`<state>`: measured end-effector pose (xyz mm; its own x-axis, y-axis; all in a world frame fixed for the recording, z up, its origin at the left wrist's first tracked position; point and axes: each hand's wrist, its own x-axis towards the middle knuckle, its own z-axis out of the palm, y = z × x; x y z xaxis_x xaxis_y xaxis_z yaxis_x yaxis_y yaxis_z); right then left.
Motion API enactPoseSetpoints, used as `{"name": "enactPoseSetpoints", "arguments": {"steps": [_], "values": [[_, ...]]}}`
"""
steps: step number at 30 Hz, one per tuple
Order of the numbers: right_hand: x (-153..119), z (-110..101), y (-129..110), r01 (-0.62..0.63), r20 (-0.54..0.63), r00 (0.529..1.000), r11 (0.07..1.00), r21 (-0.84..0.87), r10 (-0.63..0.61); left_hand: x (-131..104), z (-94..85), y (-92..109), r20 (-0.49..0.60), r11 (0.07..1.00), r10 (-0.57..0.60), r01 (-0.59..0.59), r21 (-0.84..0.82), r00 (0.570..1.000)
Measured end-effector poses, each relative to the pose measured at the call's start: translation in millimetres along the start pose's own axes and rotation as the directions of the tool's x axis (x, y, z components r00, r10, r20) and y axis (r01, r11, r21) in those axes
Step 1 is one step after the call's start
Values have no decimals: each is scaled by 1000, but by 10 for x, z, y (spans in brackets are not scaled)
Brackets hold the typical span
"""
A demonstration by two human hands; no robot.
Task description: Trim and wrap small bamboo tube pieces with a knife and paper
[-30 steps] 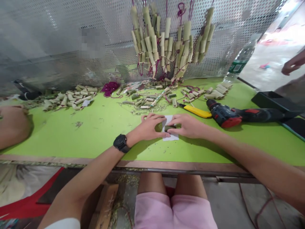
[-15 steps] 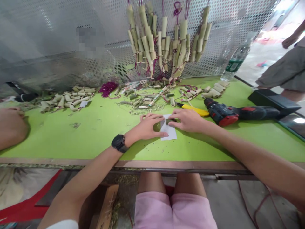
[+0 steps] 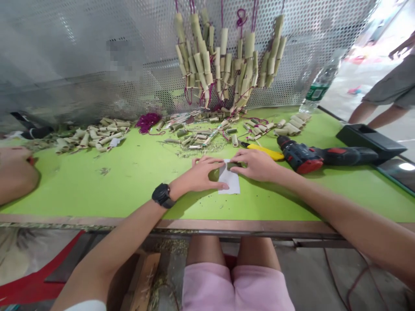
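Has drawn the short green piece up the white sheet with the right hand since 1 second ago, going from mid-sheet to just below the top edge and baring more of the lower paper. Shows next to no shift at the left hand.

Pinches the piece between thumb and fingertips of the right hand, with long axis roughly left to right across the frame, pointing out of that grip toward the left hand; leaves the other end hidden behind the fingers. Makes the right hand the nearer of the 2, already touching, with the left just beside, across a small gap. Grasps nothing with the left: curves it wide, thumb on the sheet's lower left, fingertips at the upper left edge. Cannot tell the pressure on the paper.

Works at mid-frame on a green worktop. Has a yellow cutter just beyond the right hand, and a drill farther right, near a black box. Keeps purple cord left of upper centre and a heap of cut tubes at left. Faces strung tubes hanging at top centre. Shares the frame with a standing person's legs at upper right.
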<state>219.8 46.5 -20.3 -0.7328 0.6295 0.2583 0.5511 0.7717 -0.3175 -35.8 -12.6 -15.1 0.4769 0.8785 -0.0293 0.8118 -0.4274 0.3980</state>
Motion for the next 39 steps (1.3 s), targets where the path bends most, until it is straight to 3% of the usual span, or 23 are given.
{"name": "enactPoseSetpoints", "arguments": {"steps": [5,10,15,21,27,33,39], "values": [[-17,10,-124,83,63,994,989,126,-91,-5,1,19,0,1000,-10,10,-17,1000],[9,-29,-44,-84,5,996,996,-3,84,-9,5,24,-6,999,-31,31,-12,1000],[-16,-17,-184,55,96,993,985,161,-71,-5,8,-1,2,1000,-3,3,-13,1000],[16,-63,-89,-110,35,993,993,-29,111,-3,-14,15,17,1000,-24,24,-20,1000],[-16,-45,-197,34,106,994,999,41,-38,-5,10,-14,-9,1000,18,-18,-18,1000],[14,-89,-46,-101,57,993,990,-96,107,2,7,-9,4,1000,-10,10,-12,1000],[-3,-20,-157,26,91,995,998,56,-31,-2,21,-27,-28,999,38,-39,-25,999]]}}
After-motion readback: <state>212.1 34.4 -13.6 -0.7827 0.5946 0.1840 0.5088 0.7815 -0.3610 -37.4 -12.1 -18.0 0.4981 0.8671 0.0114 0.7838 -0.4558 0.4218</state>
